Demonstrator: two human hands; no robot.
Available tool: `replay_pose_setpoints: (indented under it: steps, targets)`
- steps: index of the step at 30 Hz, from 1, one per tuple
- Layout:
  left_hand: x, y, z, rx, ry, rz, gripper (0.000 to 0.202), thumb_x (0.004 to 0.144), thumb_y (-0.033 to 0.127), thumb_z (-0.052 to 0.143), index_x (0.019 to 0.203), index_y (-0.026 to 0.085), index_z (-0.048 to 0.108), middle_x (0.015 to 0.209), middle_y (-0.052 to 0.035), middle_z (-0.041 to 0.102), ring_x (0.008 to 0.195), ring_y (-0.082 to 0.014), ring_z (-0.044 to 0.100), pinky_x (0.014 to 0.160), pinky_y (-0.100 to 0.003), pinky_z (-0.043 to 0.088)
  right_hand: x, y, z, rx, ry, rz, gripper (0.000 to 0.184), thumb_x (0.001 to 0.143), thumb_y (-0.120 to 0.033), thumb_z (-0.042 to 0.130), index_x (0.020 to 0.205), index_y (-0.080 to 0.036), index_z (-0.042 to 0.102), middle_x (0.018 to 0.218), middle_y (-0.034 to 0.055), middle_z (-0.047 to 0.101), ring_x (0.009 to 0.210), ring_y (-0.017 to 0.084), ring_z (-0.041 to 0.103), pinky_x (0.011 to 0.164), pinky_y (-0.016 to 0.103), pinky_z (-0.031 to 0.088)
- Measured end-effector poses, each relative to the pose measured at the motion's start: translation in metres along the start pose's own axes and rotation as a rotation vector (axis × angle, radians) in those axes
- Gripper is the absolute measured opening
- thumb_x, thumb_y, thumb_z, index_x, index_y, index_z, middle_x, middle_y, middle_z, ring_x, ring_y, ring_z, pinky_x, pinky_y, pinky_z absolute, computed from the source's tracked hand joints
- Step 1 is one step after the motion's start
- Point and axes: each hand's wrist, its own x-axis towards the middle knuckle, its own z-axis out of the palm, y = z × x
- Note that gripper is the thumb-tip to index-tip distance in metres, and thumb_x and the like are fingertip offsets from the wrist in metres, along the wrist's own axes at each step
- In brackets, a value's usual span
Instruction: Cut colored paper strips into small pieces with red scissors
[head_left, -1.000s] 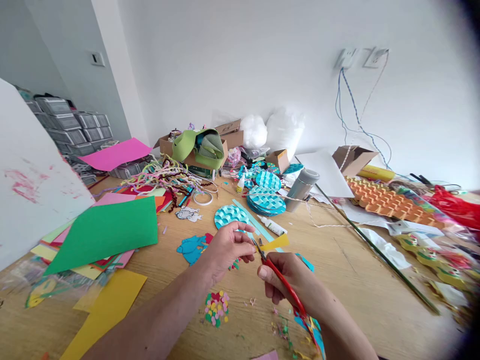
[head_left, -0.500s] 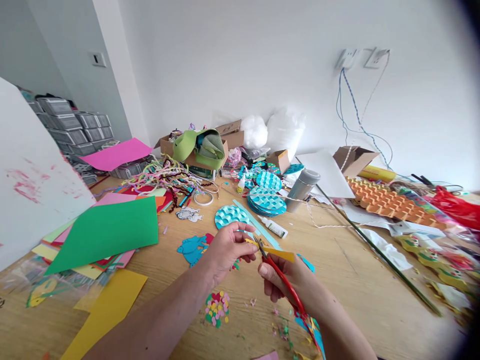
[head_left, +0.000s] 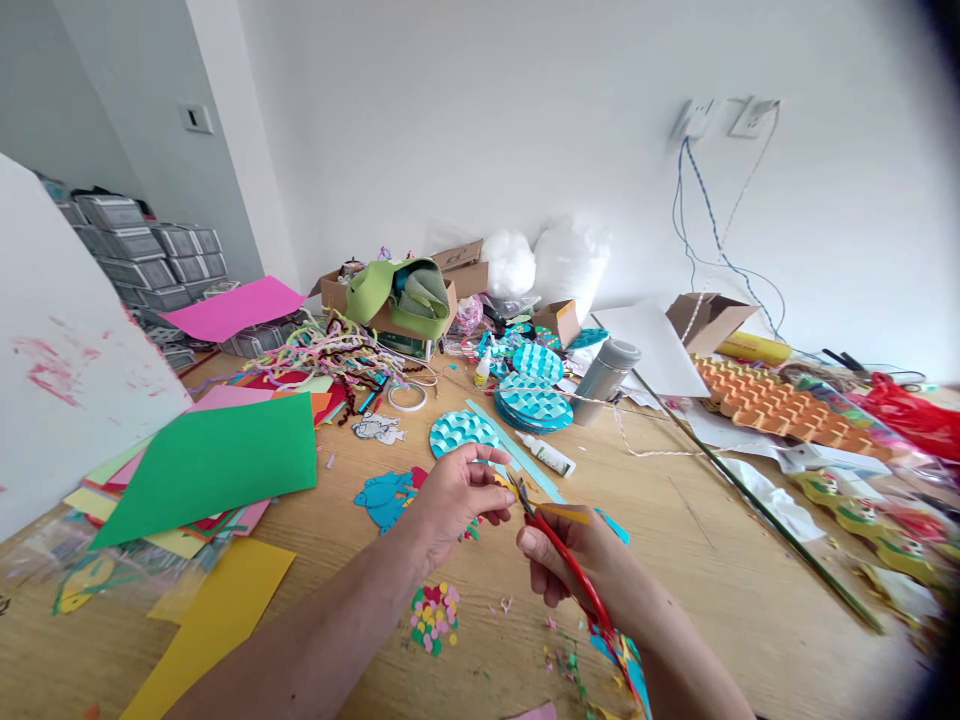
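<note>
My left hand (head_left: pixel 463 497) pinches a small yellow paper piece (head_left: pixel 504 482) between thumb and fingertips. In my right hand (head_left: pixel 592 562) is a pair of red-handled scissors (head_left: pixel 568 558), its blades pointing up at the yellow piece. A narrow yellow paper strip (head_left: pixel 567 513) lies across the right hand, behind the scissors. Below the hands, round paper dots (head_left: pixel 433 618) in pink, yellow, red and green form a heap. Blue paper fish (head_left: pixel 384 500) lie beside my left wrist. Just beyond the left hand is a round blue woven-pattern disc (head_left: pixel 459 432).
Green paper (head_left: pixel 217 465) and yellow paper (head_left: pixel 225 610) lie at left. Further back stand a glue bottle (head_left: pixel 549 455) lying flat, stacked blue discs (head_left: pixel 531 403) and a grey tumbler (head_left: pixel 606 382). A long green stick (head_left: pixel 757 500) slants across the right, near an orange egg tray (head_left: pixel 780 405).
The yellow strip by the scissors now shows shorter and narrower, and a gap appears between it and the yellow piece in my left fingers. Both hands stay almost in place.
</note>
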Motion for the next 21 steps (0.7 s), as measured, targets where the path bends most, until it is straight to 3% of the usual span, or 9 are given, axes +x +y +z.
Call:
replay_pose_setpoints:
  steps: [4, 21]
  targets:
    - [-0.0009, 0.0023, 0.0004, -0.025, 0.014, -0.005, 0.042, 0.058, 0.017, 0.071, 0.097, 0.014, 0.054, 0.060, 0.0067, 0.053, 0.052, -0.0094, 0.055, 0.054, -0.025, 0.041, 0.0009, 0.0006, -0.0010, -0.026, 0.002, -0.013, 0.050, 0.070, -0.063, 0.064, 0.063, -0.017, 0.047, 0.048, -0.0007, 0.058, 0.039, 0.009, 0.053, 0.039, 0.018, 0.037]
    - [-0.0007, 0.0019, -0.0015, -0.008, -0.019, -0.022, 0.044, 0.059, 0.018, 0.072, 0.098, 0.014, 0.055, 0.061, 0.0057, 0.055, 0.051, -0.0091, 0.055, 0.055, -0.024, 0.040, -0.0017, -0.0006, -0.0010, -0.005, -0.016, -0.019, 0.050, 0.069, -0.064, 0.065, 0.063, -0.017, 0.048, 0.049, -0.0016, 0.057, 0.039, 0.009, 0.053, 0.039, 0.018, 0.038]
